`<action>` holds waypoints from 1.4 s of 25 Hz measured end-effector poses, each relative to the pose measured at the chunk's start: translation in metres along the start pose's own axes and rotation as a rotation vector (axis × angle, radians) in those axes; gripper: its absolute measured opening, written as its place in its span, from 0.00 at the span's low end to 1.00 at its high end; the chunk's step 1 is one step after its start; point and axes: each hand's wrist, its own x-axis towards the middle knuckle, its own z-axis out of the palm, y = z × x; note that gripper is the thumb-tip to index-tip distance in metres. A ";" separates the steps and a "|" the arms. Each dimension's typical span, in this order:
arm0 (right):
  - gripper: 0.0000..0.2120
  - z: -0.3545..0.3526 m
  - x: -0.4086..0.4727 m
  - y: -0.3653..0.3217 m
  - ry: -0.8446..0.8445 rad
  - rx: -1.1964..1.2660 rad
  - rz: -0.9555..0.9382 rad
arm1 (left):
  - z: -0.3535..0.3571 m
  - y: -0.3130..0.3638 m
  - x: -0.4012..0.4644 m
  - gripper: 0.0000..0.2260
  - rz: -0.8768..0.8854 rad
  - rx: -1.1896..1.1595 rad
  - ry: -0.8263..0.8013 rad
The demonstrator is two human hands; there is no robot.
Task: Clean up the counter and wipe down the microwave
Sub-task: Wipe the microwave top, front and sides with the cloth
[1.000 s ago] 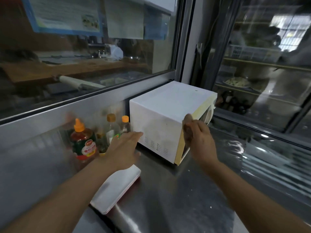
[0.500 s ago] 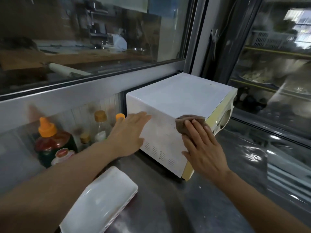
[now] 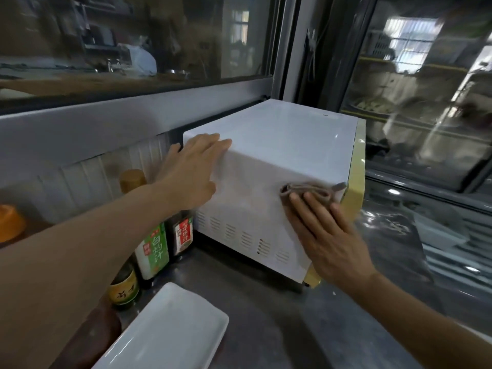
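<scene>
A white microwave with a yellowed front stands on the steel counter, its vented side panel facing me. My right hand lies flat with straight fingers on that side panel, pressing a brown cloth against it near the top front corner. My left hand rests with straight fingers on the microwave's upper rear corner, fingertips reaching onto the top.
Several sauce bottles stand left of the microwave against the ribbed wall. A white rectangular plate lies at the front left. An orange cap shows at the far left. Glass panes rise behind and to the right.
My view has drawn closer to the microwave. My right hand with the cloth has slid along the side panel toward the front edge. My left hand has risen to the upper rear corner.
</scene>
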 end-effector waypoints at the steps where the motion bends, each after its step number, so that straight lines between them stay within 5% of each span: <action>1: 0.34 0.006 -0.014 -0.013 -0.074 -0.017 -0.132 | 0.003 -0.002 0.001 0.39 0.013 -0.026 0.015; 4: 0.34 0.006 -0.041 -0.034 -0.233 -0.039 -0.317 | 0.004 -0.004 0.002 0.39 0.033 -0.039 0.019; 9: 0.28 -0.019 0.040 -0.003 -0.011 0.028 0.037 | -0.019 -0.018 0.003 0.37 0.119 0.041 -0.036; 12: 0.30 -0.019 0.085 -0.008 0.025 0.052 0.133 | -0.023 -0.029 0.003 0.37 0.005 0.103 -0.063; 19: 0.29 0.006 0.031 -0.059 -0.219 0.020 -0.329 | -0.021 -0.034 0.002 0.38 0.001 0.099 -0.087; 25: 0.29 -0.017 0.110 -0.010 0.032 0.049 0.070 | -0.041 -0.045 0.007 0.35 -0.007 -0.036 -0.192; 31: 0.26 0.002 0.089 -0.069 -0.143 0.013 -0.325 | -0.038 -0.050 0.006 0.37 0.037 -0.046 -0.206; 35: 0.22 -0.011 0.117 -0.044 -0.008 0.108 -0.180 | -0.042 -0.050 0.004 0.37 0.049 -0.116 -0.244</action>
